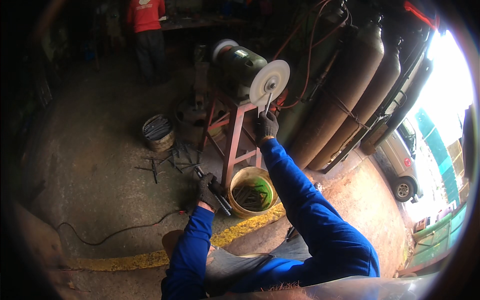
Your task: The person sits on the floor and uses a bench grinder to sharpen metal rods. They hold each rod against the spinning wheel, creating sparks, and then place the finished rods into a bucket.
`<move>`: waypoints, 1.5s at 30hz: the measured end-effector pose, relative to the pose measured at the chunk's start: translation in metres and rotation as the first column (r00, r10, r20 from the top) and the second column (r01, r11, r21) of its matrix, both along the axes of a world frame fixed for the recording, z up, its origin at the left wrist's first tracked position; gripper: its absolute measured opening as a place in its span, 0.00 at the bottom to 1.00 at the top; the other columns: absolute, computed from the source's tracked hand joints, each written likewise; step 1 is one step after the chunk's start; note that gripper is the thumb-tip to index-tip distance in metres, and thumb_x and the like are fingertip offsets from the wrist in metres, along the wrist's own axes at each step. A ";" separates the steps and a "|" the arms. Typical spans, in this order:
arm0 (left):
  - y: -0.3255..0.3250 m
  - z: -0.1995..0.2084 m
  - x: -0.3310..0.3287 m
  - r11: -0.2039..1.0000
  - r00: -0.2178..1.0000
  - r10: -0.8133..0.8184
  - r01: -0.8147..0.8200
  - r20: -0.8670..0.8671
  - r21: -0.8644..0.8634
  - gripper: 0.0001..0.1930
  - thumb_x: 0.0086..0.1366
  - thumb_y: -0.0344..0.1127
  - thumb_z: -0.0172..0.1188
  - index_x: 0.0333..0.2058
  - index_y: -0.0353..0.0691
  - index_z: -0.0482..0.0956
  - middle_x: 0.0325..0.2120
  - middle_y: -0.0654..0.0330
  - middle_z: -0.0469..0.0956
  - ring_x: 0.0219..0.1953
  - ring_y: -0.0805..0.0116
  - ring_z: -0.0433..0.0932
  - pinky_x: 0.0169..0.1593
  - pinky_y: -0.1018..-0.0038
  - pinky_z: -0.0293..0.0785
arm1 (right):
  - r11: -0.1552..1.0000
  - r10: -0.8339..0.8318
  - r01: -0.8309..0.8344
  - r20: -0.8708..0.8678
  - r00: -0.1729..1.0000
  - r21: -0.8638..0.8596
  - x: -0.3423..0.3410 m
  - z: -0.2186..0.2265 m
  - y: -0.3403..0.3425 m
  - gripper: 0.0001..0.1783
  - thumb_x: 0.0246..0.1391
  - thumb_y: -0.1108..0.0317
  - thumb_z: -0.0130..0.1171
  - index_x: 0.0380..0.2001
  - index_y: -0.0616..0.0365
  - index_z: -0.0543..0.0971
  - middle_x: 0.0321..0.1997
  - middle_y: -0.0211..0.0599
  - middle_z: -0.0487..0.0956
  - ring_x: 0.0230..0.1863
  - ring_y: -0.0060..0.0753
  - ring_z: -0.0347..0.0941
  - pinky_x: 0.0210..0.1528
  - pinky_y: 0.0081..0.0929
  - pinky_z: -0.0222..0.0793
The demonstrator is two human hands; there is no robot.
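My gloved right hand point(266, 126) is closed around a slim metal rod point(269, 103). The rod's upper end overlaps the pale disc wheel point(260, 84) of a green bench grinder point(242, 64); whether it touches the wheel I cannot tell. Lower and to the left, my gloved left hand point(204, 189) is shut on metal rods point(224, 204) that stick out on both sides of it. Just right of that hand stands a yellowish bucket point(233, 196) with several dark short rods inside. The grinder sits on a red metal stand point(234, 142).
Another bucket point(160, 145) full of rods stands to the left, beside loose rods point(175, 159) on the floor. A cable point(120, 231) lies at lower left. Tall gas cylinders point(345, 85) lean at right, near hoses point(311, 55). A person in red point(146, 17) stands far back.
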State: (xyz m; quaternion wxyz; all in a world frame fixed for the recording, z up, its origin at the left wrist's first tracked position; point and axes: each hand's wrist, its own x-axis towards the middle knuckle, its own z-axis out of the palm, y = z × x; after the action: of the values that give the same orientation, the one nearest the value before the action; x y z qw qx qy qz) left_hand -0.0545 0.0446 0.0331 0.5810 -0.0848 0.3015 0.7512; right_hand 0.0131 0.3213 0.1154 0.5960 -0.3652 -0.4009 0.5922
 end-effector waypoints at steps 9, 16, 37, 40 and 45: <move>0.000 -0.016 -0.011 0.999 0.999 -0.029 0.030 -0.019 0.038 0.16 0.59 0.47 0.54 0.14 0.54 0.65 0.06 0.70 0.57 0.09 0.69 0.57 0.17 0.65 0.61 | 0.499 -0.701 -0.139 0.493 0.515 0.856 0.017 -0.009 -0.011 0.10 0.50 0.65 0.56 0.36 0.54 0.74 0.26 0.35 0.75 0.26 0.32 0.74 0.27 0.30 0.70; -0.015 -0.015 -0.016 1.000 1.000 0.005 -0.005 0.031 0.014 0.14 0.59 0.46 0.53 0.16 0.53 0.68 0.06 0.69 0.58 0.10 0.67 0.58 0.18 0.65 0.62 | 0.431 -0.710 -0.243 0.493 0.503 0.869 -0.004 -0.021 -0.007 0.09 0.50 0.66 0.55 0.36 0.54 0.74 0.26 0.35 0.75 0.25 0.33 0.73 0.23 0.30 0.68; 0.002 -0.004 0.001 1.000 1.000 -0.015 0.016 0.015 -0.007 0.12 0.58 0.44 0.55 0.18 0.54 0.66 0.07 0.72 0.55 0.10 0.72 0.56 0.18 0.71 0.60 | 0.981 0.191 -0.196 -0.149 0.970 -0.016 0.009 0.011 -0.017 0.17 0.44 0.76 0.55 0.41 0.56 0.71 0.22 0.37 0.73 0.13 0.28 0.67 0.10 0.25 0.61; 0.003 -0.001 0.003 1.000 1.000 -0.005 0.006 0.027 -0.019 0.12 0.58 0.44 0.55 0.18 0.55 0.66 0.07 0.72 0.55 0.09 0.72 0.55 0.18 0.71 0.60 | 0.980 0.194 -0.197 -0.153 0.969 -0.008 0.009 0.004 -0.013 0.17 0.45 0.76 0.56 0.42 0.56 0.71 0.23 0.38 0.74 0.13 0.28 0.67 0.10 0.25 0.62; 0.000 -0.004 -0.001 0.999 1.000 -0.026 0.025 0.014 0.031 0.13 0.58 0.44 0.55 0.17 0.55 0.65 0.06 0.73 0.55 0.09 0.71 0.55 0.17 0.71 0.60 | 0.988 0.144 -0.148 -0.092 0.985 -0.039 0.005 0.009 -0.020 0.16 0.47 0.74 0.56 0.42 0.57 0.71 0.24 0.37 0.75 0.13 0.28 0.67 0.11 0.26 0.62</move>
State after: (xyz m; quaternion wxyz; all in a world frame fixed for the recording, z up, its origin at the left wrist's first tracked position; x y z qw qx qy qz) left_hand -0.0555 0.0441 0.0290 0.5939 -0.0775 0.2869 0.7476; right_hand 0.0183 0.3008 0.1240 0.5598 -0.3217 -0.3862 0.6588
